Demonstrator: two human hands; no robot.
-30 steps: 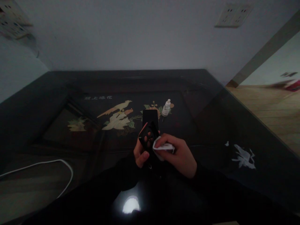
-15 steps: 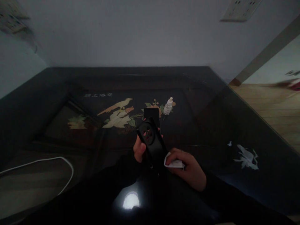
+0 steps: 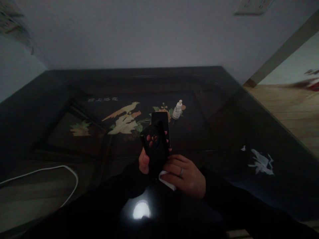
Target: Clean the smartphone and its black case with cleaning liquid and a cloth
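Observation:
My left hand (image 3: 144,162) is closed around a black phone case (image 3: 157,150), tilted above the table. Skin shows through the case's camera cutouts, and fingertips curl round its right edge. A folded white wipe (image 3: 167,182) sits under the fingers of my right hand (image 3: 187,176), which wears a ring and presses at the case's lower end. Partly covered by the case, a dark phone (image 3: 159,117) lies on the table just beyond. To its right stands a small white dropper bottle (image 3: 177,111), upright.
Crumpled white scraps (image 3: 261,162) lie on the dark glossy table (image 3: 219,109) at the right. A white cable (image 3: 50,168) curves at the left. The wall (image 3: 139,36) runs along the far edge, with sockets (image 3: 253,6) above.
My right hand has moved left with the wipe, from the case's right corner to its lower end. The case has shifted slightly left and turned more upright in my left hand.

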